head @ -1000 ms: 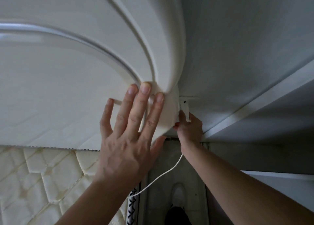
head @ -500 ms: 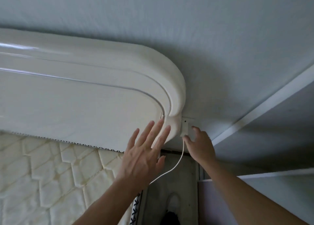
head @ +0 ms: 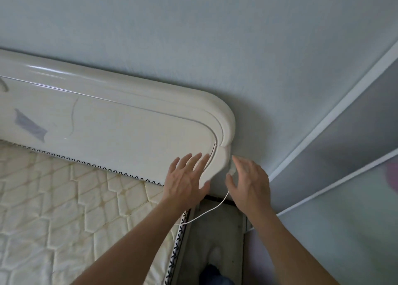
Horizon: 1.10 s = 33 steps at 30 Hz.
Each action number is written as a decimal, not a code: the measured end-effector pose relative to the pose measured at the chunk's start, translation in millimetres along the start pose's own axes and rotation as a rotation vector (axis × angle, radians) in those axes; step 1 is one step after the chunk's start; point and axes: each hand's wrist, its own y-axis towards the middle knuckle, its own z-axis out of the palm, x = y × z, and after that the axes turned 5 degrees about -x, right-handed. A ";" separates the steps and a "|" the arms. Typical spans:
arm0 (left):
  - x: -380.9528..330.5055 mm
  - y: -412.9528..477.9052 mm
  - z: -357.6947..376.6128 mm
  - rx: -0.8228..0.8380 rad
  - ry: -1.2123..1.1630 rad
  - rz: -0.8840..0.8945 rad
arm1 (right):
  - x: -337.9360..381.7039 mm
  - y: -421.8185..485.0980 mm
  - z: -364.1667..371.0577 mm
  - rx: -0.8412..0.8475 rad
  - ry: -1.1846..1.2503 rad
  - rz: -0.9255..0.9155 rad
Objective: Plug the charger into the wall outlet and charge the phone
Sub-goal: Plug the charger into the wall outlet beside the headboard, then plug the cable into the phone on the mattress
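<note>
Both hands have come off the work since 0.5 s ago. The right hand (head: 249,184), which was pressing the charger (head: 232,171) home, now hovers just in front of it, fingers spread and holding nothing. The left hand (head: 186,181) is equally open and empty, lifted clear of the headboard (head: 129,129). The charger sits on the wall just right of the headboard's lower corner, apparently seated in the outlet, which is hidden behind it. Its white cable (head: 212,209) hangs down and left from the headboard corner toward the mattress (head: 64,198). So plugging in looks done; the phone is not visible. No containers appear.
</note>
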 end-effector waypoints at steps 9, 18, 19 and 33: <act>42.5 -84.3 -15.1 -0.023 0.030 -0.199 | 70.4 -43.0 7.3 0.038 -0.034 -0.128; 120.7 -184.7 -58.9 -0.075 0.131 -0.573 | 193.2 -58.3 51.6 0.177 0.101 -0.417; 128.0 -196.7 -63.0 -0.074 0.142 -0.620 | 207.3 -59.9 55.9 0.196 0.110 -0.456; 170.3 -300.3 -80.8 -0.080 0.218 -1.179 | 329.0 -71.2 122.8 0.417 0.255 -0.882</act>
